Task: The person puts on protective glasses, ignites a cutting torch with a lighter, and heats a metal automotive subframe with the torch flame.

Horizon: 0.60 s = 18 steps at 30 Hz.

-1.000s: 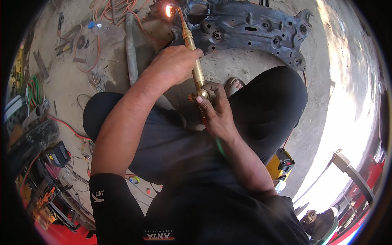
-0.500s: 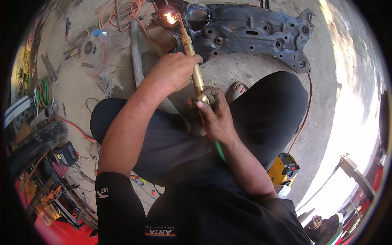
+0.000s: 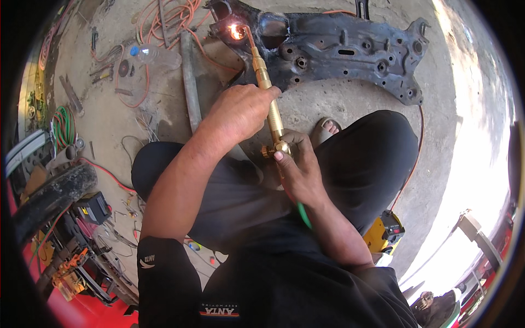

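A brass gas torch (image 3: 275, 119) runs up and slightly left in front of me. My left hand (image 3: 236, 112) is closed around its barrel. Lower down, my right hand (image 3: 301, 172) grips the valve end, the thumb beside the brass knobs. A green hose (image 3: 304, 215) and a red one trail from that end toward my lap. The torch's bent copper tip meets the left end of a large black stamped-metal car subframe (image 3: 355, 52). A bright orange glow (image 3: 237, 31) with sparks shows there and hides the metal underneath.
Coiled orange hose (image 3: 180, 16) and a clear bottle with a blue cap (image 3: 158, 57) lie at far left. A grey metal bar (image 3: 191, 82) rests beside my left arm. Tools and green cable (image 3: 63, 128) crowd the left. A yellow-black machine (image 3: 384, 232) stands right of me.
The whole view has shifted slightly, so everything sits a little lower and to the right. Both hands keep their hold on the torch, and the glow remains at the subframe's left end.
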{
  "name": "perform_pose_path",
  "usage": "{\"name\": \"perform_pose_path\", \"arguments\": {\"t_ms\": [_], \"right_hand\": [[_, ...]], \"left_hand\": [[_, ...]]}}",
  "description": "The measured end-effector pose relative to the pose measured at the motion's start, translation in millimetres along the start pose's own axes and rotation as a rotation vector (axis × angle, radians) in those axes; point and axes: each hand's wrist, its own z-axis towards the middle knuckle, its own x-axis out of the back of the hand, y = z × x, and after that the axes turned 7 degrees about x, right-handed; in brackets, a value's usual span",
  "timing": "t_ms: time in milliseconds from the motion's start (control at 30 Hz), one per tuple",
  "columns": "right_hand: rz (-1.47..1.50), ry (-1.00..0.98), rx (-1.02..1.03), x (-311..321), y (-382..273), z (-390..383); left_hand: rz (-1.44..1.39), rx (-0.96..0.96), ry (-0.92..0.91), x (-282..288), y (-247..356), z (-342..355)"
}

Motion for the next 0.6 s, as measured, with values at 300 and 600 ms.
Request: {"name": "perform_pose_path", "arguments": {"t_ms": [300,600], "right_hand": [[0.030,0.006,0.008,-2.8,-2.7,0.0],[0.008,0.005,0.000,-1.5,-3.2,-0.5]], "left_hand": [[-0.027,0.023,-0.018,5.3,1.7,-1.3],[0.005,0.067,-0.080,8.7,5.8,0.1]]}}
